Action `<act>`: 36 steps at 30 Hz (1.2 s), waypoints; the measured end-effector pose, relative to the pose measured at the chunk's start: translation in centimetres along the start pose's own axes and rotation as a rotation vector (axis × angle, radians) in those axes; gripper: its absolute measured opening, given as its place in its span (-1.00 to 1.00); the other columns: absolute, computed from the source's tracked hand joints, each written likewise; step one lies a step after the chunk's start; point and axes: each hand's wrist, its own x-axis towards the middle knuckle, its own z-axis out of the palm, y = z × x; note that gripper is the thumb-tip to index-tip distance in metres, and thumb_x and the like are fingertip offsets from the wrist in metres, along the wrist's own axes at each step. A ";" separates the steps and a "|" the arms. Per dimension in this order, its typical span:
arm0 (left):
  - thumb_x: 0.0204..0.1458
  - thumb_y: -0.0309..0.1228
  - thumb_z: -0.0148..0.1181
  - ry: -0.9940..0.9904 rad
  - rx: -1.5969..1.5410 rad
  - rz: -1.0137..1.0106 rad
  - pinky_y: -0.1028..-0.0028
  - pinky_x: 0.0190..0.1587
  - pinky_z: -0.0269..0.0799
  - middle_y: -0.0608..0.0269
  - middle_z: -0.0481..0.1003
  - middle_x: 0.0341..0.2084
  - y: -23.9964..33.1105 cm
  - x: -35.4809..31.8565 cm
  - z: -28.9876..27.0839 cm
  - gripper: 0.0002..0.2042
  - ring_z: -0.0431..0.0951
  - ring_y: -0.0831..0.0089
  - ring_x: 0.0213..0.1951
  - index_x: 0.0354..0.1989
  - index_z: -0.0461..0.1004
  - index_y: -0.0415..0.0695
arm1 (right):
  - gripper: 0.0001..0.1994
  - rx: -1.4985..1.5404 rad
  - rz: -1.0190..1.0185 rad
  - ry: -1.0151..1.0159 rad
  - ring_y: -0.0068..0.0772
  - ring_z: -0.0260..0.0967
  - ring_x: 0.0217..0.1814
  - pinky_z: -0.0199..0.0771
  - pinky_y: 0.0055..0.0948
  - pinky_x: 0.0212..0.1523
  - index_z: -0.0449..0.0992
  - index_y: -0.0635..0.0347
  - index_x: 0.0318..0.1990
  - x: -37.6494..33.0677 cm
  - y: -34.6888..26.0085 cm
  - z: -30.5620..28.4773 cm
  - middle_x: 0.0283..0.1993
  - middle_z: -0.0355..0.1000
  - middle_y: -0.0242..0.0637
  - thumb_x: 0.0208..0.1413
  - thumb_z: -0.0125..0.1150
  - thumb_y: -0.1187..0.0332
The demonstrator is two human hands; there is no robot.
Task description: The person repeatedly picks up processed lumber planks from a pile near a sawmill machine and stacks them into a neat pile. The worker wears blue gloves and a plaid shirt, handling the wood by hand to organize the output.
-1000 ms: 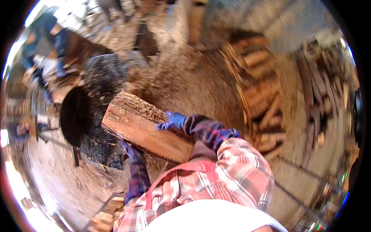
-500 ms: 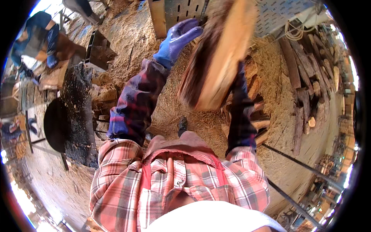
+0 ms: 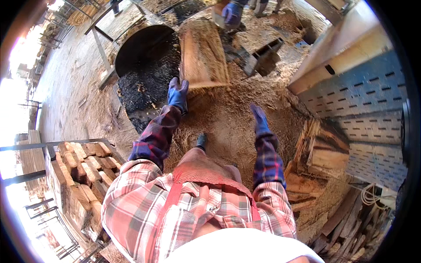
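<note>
I see sawdust-covered ground (image 3: pixel 228 118) carrying a black charred patch (image 3: pixel 140 83) at eleven o'clock, stacked split logs (image 3: pixel 83 166) at eight, scrap planks (image 3: pixel 346 228) at four.

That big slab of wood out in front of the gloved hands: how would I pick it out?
Find the dark round pit at the top of the sawdust-covered ground. Just right of it is the wood slab, beyond the left hand in its blue glove. Unlike the small split logs stacked at left, it is one broad, flat, pale-faced piece.
</note>
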 end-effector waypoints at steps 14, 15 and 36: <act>-0.06 -0.39 0.19 -0.541 -0.580 -0.506 0.48 0.03 0.22 0.14 0.39 -0.11 -6.2 -1.6 -1.3 -0.54 0.35 0.42 -0.06 0.01 0.28 -0.32 | -0.32 0.272 0.093 -0.192 -0.31 0.29 -0.03 0.24 -0.42 0.04 0.21 0.32 0.11 2.7 -16.1 13.5 -0.05 0.37 -0.21 -0.09 0.30 0.10; -0.04 -0.40 0.16 -0.513 -0.598 -0.433 0.50 -0.03 0.25 0.19 0.41 -0.16 -6.8 -3.0 -2.3 -0.58 0.36 0.47 -0.13 0.00 0.30 -0.31 | -0.31 0.248 0.035 -0.188 -0.32 0.29 -0.04 0.23 -0.43 0.04 0.19 0.31 0.12 0.8 -15.7 13.6 -0.05 0.37 -0.21 -0.09 0.30 0.09; -0.08 -0.02 0.05 -0.637 0.138 -0.414 0.31 -0.35 0.40 -0.13 0.48 -0.46 -6.4 -1.0 -11.4 -0.24 0.52 0.10 -0.40 0.16 0.04 -0.39 | -0.65 0.246 0.288 -0.834 -0.53 0.33 -0.11 0.26 -0.54 -0.01 0.41 0.32 -0.06 -2.9 -24.7 22.0 -0.11 0.42 -0.35 0.00 0.21 0.34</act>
